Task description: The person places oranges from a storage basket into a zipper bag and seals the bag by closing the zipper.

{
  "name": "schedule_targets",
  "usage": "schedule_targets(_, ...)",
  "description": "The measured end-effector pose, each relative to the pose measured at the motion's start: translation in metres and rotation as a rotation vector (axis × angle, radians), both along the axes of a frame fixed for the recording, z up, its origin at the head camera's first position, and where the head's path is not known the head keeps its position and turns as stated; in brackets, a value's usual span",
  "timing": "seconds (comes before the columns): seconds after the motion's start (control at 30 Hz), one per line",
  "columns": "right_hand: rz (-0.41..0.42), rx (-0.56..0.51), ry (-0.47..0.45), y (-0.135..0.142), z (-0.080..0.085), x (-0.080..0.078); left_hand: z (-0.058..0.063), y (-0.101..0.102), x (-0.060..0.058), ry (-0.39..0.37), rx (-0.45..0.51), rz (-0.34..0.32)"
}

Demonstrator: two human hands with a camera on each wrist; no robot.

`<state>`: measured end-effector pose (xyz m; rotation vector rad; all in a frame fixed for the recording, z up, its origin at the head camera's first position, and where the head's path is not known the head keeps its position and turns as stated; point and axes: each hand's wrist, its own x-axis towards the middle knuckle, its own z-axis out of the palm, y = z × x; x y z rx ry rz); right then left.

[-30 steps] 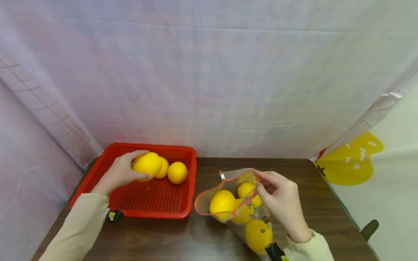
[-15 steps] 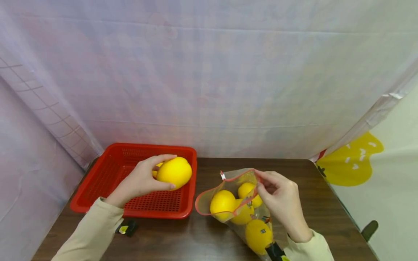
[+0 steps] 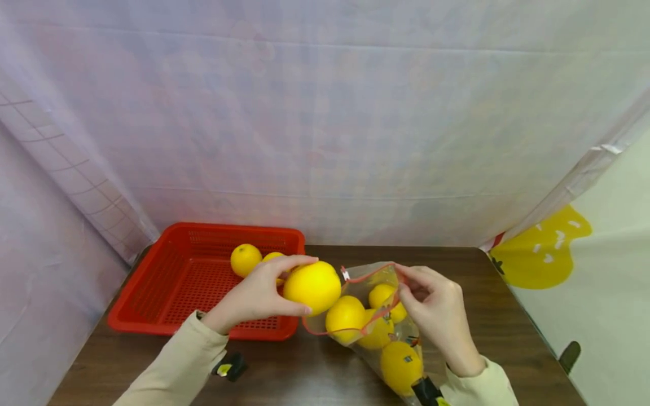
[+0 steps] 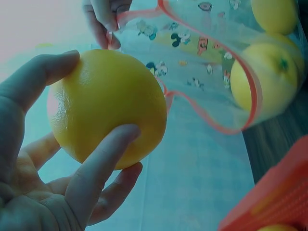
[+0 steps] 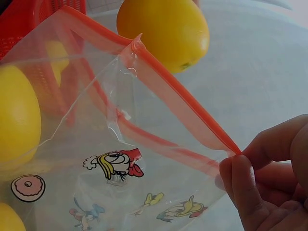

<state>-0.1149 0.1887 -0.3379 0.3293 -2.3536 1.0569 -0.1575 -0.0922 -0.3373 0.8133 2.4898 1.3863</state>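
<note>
Head view: the left hand [image 3: 255, 295], its fingers gripping a round yellow fruit [image 3: 313, 287], had moved right across the red plastic basket [image 3: 195, 287] to the mouth of the clear plastic bag [image 3: 361, 290]; the right hand [image 3: 440, 309] pinched its rim [image 5: 185, 97].

In the head view, the left hand [image 3: 259, 290] sits just below the middle of the frame, thumb and fingers curved apart in a grip, its sleeved forearm [image 3: 175, 363] slanting up from the bottom edge. The right hand [image 3: 440, 310], at lower right, pinches; its outer fingers, partly hidden, seem folded.
</note>
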Motion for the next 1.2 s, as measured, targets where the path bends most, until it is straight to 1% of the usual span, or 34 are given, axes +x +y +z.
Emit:
schedule_targets(0.07, -0.001, 0.000, 0.003, 0.000, 0.000, 0.000, -0.001, 0.005, 0.001, 0.015, -0.009, -0.012)
schedule_targets(0.17, 0.002, 0.003, 0.016, 0.000, 0.000, -0.001, -0.001, 0.012, 0.002, 0.002, -0.008, -0.038)
schedule_targets(0.3, 0.005, 0.014, 0.030, -0.001, -0.001, -0.002, -0.003, 0.022, 0.005, -0.032, 0.033, -0.104)
schedule_targets(0.37, 0.006, 0.016, 0.030, -0.001, -0.001, -0.002, -0.005, 0.027, 0.005, -0.028, 0.053, -0.137)
schedule_targets(0.43, 0.009, 0.016, 0.029, -0.001, -0.001, -0.002, -0.007, 0.032, 0.005, -0.015, 0.063, -0.157)
schedule_targets(0.7, 0.000, 0.016, 0.016, -0.004, 0.000, -0.001, -0.015, 0.050, 0.006, -0.004, 0.048, -0.191)
schedule_targets(0.9, -0.004, 0.020, 0.019, -0.006, 0.000, -0.001, -0.017, 0.060, 0.003, 0.036, -0.007, -0.170)
schedule_targets(1.07, 0.010, 0.014, 0.022, -0.007, 0.001, -0.001, -0.015, 0.069, 0.003, 0.095, -0.088, -0.135)
schedule_targets(1.2, 0.007, 0.016, 0.033, -0.008, 0.001, -0.001, -0.015, 0.077, 0.003, 0.122, -0.140, -0.101)
